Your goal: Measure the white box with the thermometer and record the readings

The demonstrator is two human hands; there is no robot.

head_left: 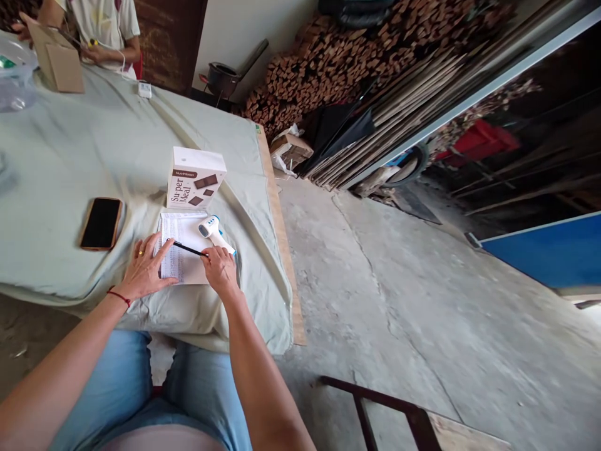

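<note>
In front of me a sheet of paper with printed rows (pixel 173 225) lies on the cloth. My left hand (pixel 146 266) rests over its left side, fingers apart, with the index fingertip at the far end of a dark pen (pixel 188 248). The near end of that pen is gripped by my right hand (pixel 221 268), whose fingers are closed. A white and blue handheld infrared thermometer (pixel 215 233) lies on the paper's right side, just beyond my right hand. Behind the paper stands a white box (pixel 195 181) marked "Su-per Meal".
A phone (pixel 101 223) lies left on the cloth-covered table (pixel 122 144). At the far end a person (pixel 106 31) handles a cardboard box (pixel 60 61) beside a clear plastic container (pixel 16 78). A small white device (pixel 144 90) lies nearby. Stacked firewood (pixel 305 69) stands beyond.
</note>
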